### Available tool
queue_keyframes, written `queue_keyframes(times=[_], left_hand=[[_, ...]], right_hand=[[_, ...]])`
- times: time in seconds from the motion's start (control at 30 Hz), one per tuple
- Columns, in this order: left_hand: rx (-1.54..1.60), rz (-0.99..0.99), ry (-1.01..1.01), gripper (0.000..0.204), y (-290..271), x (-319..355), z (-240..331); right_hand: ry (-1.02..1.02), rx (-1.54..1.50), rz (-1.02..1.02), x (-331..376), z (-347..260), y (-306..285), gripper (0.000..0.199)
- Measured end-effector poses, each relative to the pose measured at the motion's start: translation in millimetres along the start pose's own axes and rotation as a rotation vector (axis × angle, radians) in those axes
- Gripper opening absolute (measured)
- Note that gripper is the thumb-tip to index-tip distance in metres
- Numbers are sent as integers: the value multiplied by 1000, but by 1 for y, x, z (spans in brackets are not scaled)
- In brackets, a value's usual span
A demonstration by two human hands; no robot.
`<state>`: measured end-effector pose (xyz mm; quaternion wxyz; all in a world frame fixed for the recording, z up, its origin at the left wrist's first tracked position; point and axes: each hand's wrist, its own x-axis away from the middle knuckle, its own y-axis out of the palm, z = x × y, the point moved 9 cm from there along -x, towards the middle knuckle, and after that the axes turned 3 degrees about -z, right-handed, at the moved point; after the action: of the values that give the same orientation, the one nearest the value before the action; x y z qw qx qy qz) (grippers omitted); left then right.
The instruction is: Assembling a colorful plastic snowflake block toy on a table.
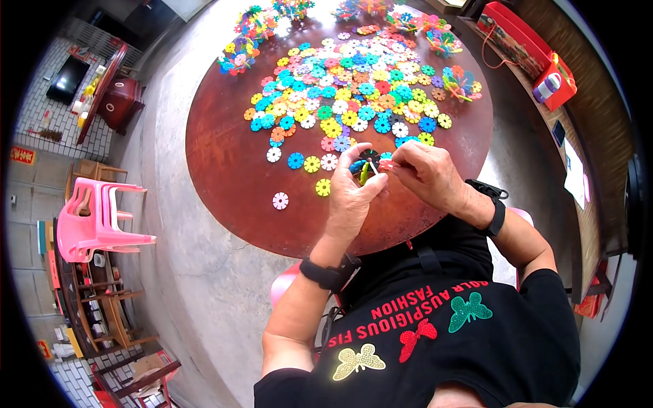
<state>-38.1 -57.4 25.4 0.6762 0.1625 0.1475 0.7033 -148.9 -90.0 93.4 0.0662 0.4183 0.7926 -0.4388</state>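
Over the near part of the round table, my left hand (352, 194) grips a small cluster of interlocking plastic discs (365, 167) between thumb and fingers. Black, blue, yellow-green and white pieces show in it. My right hand (430, 171) is closed in a pinch, its fingertips at a reddish disc (386, 163) on the right side of the cluster. Whether that disc is joined to the others is hard to see. Close beyond my hands lie loose notched discs, among them a yellow disc (323, 187), a blue disc (295, 160) and a pale pink disc (280, 200).
A wide heap of coloured discs (354, 81) covers the middle of the brown table (224, 163). Finished-looking disc balls (461, 83) stand around its far edge. Pink stacked chairs (95, 221) are on the left. A wooden side bench (578, 224) with a red box (561, 85) runs along the right.
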Motion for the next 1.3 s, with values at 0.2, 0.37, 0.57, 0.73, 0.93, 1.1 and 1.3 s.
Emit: queue_keyframes(times=[0.2, 0.37, 0.57, 0.73, 0.93, 1.1, 1.3], left_hand=[[-423, 3, 122, 45, -1, -7, 6], [-335, 19, -39, 42, -6, -5, 0], [-614, 94, 62, 35, -4, -7, -11], [-236, 9, -41, 37, -1, -3, -26], [-232, 77, -51, 36, -6, -1, -30], [-289, 64, -98, 36, -4, -4, -38], [-221, -15, -88, 39, -7, -9, -22]], right_hand=[[-21, 30, -36, -2, 4, 1, 13], [-82, 61, -68, -8, -5, 8, 12], [-7, 105, -52, 4, 13, 11, 14], [-9, 99, -48, 5, 10, 14, 10], [-44, 136, -74, -2, 6, 19, 11], [-19, 92, -98, 1, 22, 26, 11], [-30, 24, -67, -7, 11, 20, 12]])
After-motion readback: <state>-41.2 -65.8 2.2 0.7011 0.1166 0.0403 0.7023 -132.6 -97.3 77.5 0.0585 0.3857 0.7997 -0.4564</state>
